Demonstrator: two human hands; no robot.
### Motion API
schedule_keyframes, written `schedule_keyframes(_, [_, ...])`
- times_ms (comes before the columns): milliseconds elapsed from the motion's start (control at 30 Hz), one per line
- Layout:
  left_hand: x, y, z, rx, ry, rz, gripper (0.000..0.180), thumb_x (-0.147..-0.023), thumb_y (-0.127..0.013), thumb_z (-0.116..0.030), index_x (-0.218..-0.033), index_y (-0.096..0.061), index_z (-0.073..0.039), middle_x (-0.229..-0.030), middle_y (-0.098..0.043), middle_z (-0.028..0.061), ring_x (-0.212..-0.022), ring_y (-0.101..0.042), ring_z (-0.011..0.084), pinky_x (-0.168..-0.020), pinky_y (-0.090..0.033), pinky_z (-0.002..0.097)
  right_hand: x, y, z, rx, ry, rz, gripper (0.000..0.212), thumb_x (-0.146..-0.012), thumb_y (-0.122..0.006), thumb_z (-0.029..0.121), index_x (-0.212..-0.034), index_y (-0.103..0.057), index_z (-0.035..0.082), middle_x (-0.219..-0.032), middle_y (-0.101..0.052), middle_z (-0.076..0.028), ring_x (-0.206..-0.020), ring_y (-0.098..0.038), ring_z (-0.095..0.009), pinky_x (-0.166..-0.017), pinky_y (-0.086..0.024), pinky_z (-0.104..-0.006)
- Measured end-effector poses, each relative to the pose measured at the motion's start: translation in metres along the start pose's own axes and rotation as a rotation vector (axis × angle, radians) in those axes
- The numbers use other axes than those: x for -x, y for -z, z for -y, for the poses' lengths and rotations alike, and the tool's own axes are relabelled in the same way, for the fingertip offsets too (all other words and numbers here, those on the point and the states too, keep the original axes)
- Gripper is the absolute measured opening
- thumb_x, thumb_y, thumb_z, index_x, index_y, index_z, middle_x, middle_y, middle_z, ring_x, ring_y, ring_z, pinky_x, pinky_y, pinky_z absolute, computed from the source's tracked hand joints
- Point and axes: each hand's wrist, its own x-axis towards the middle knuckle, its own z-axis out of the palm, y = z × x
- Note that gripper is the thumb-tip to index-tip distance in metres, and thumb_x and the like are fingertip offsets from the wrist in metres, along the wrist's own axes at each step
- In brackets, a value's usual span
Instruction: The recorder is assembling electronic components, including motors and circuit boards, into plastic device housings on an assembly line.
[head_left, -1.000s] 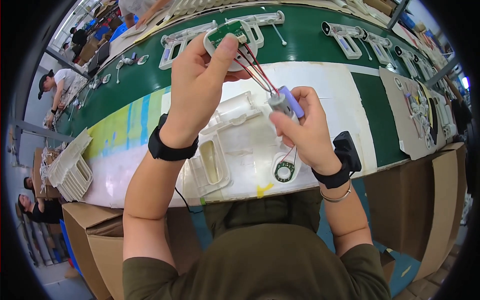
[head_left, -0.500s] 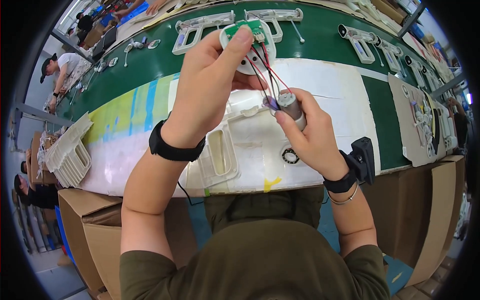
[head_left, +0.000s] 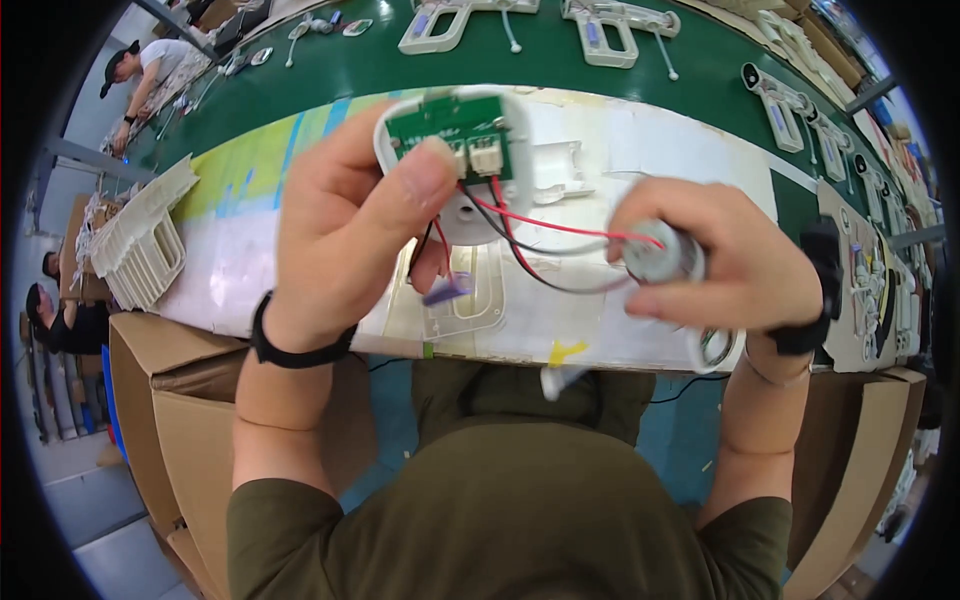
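Observation:
My left hand [head_left: 365, 215] grips a white rounded plastic cover [head_left: 470, 228], its thumb pressed on the green circuit board [head_left: 440, 122] seated inside. My right hand [head_left: 735, 255] holds a silver cylindrical motor [head_left: 655, 262], out to the right. Red and black wires [head_left: 545, 228] run between the board and the motor. A small purple piece [head_left: 445, 290] hangs on short leads below the cover. Under it on the table lies a white handle-shaped shell [head_left: 490, 310]. A blurred whitish piece [head_left: 560, 380] shows at the table's front edge; its kind is unclear.
A small white bracket [head_left: 560, 170] lies beyond the wires, and a ring-shaped part [head_left: 715, 348] sits near my right wrist. Stacked white shells [head_left: 145, 240] stand at left. Assembled white handheld units [head_left: 610, 30] line the green bench [head_left: 350, 65]. Cardboard boxes [head_left: 190, 400] flank me; a person works far left.
My hands have moved apart, the motor going right and the wires stretching. The purple piece has left my right fingers and dangles. The blurred whitish piece has appeared; the whole view has shifted.

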Motion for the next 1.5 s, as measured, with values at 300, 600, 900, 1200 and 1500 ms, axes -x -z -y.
schedule_keyframes(300, [0.012, 0.082, 0.109, -0.731, 0.023, -0.368, 0.026, -0.087, -0.066, -0.02, -0.1, -0.064, 0.002, -0.088, -0.065, 0.0035, -0.068, -0.055, 0.0083, -0.064, -0.047, 0.0235, -0.094, -0.077, -0.102, 0.64, -0.077, -0.249, 0.025, -0.08, -0.066, 0.021, -0.094, -0.055, 0.003, -0.082, -0.062, -0.016, -0.077, -0.061, -0.033, -0.07, -0.049, -0.0427])
schedule_keyframes(600, [0.014, 0.065, 0.118, -1.593, -0.347, -0.454, 0.023, -0.08, -0.068, -0.014, -0.1, -0.061, -0.005, -0.074, -0.063, 0.0093, -0.062, -0.06, 0.0246, -0.052, -0.047, 0.0325, -0.094, -0.101, -0.098, 0.642, -0.245, -0.291, 0.023, -0.083, -0.063, 0.02, -0.094, -0.051, 0.005, -0.083, -0.058, -0.013, -0.073, -0.062, -0.032, -0.061, -0.05, -0.0403])
schedule_keyframes(900, [0.001, 0.068, 0.139, -1.603, -0.348, -0.445, 0.034, -0.083, -0.065, -0.02, -0.113, -0.058, -0.005, -0.059, -0.059, 0.0042, -0.049, -0.058, 0.0225, -0.043, -0.043, 0.0323, -0.09, -0.108, -0.096, 0.61, -0.282, -0.359, 0.02, -0.084, -0.061, 0.021, -0.094, -0.052, 0.006, -0.084, -0.058, -0.011, -0.073, -0.063, -0.029, -0.059, -0.05, -0.0394])
schedule_keyframes(1200, [0.005, 0.063, 0.147, -1.649, -0.325, -0.455, 0.041, -0.083, -0.063, -0.015, -0.123, -0.056, -0.005, -0.058, -0.059, 0.0043, -0.047, -0.057, 0.0213, -0.042, -0.042, 0.0325, -0.086, -0.117, -0.102, 0.714, -0.208, -0.5, 0.013, -0.082, -0.059, 0.016, -0.089, -0.052, 0.008, -0.077, -0.054, -0.006, -0.064, -0.06, -0.02, -0.051, -0.049, -0.0323])
schedule_keyframes(1500, [0.018, 0.073, 0.133, -1.429, -0.121, -0.229, 0.044, -0.084, -0.06, -0.011, -0.127, -0.052, -0.003, -0.063, -0.058, 0.0079, -0.055, -0.057, 0.0253, -0.051, -0.045, 0.0361, -0.086, -0.12, -0.106, 0.731, -0.167, -0.567, 0.011, -0.079, -0.059, 0.012, -0.086, -0.052, 0.01, -0.075, -0.053, -0.004, -0.061, -0.059, -0.018, -0.048, -0.048, -0.0294])
